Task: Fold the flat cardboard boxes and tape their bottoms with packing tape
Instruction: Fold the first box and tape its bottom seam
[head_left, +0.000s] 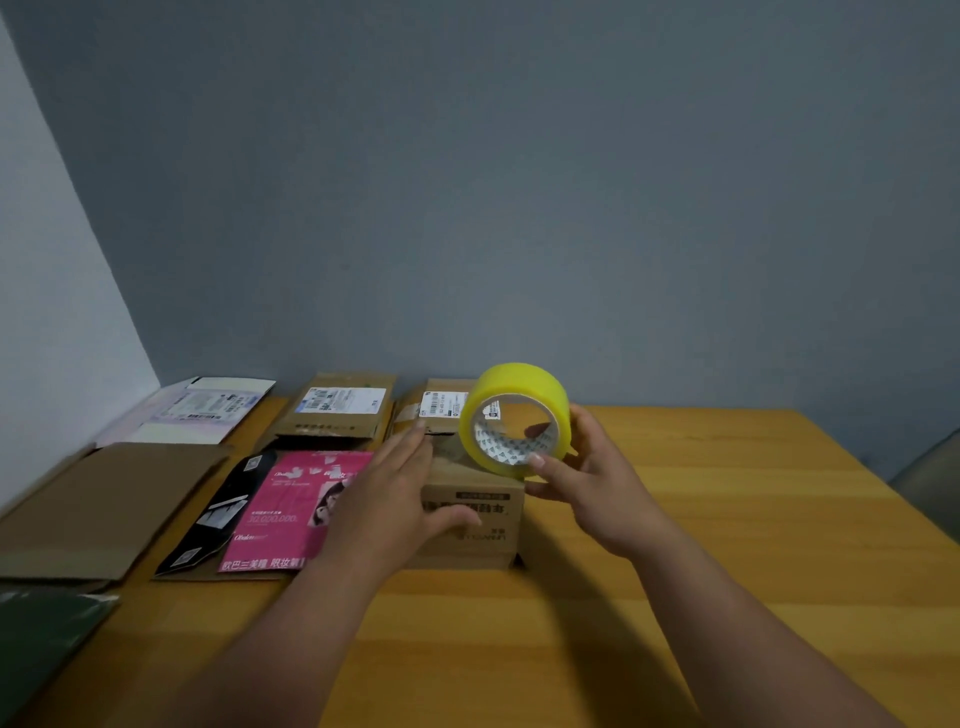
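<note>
Wooden table (675, 597): light grain running left to right, fills the lower frame beneath a grey wall.

Plain flat cardboard (98, 514): at 9 o'clock from the frame centre, lying flat, long axis running toward the wall.

Pink printed flat box (291, 509): just left of the folded box, lying flat, black side panel on its left, long axis toward the wall.

Folded cardboard box (478, 519): standing on the table at centre, printed front face toward the viewer, long axis left to right.

Two flat labelled cardboard boxes (337, 410): at 12 o'clock from the pink one, along the wall; the right one is partly hidden behind the tape roll.

White printed flat box (197, 410): at 10 o'clock, in the corner by the wall.

Dark green sheet (41, 639): at 8 o'clock, cut off by the frame edge.

Yellow packing tape roll (514, 418): held upright above the folded box's top right, open core facing the viewer.

Right hand (592, 488): grasps the roll, thumb on its near rim, fingers passing behind and inside the core.

Left hand (395, 493): fingers straight, palm pressed flat on the folded box's top, thumb over its front face.
</note>
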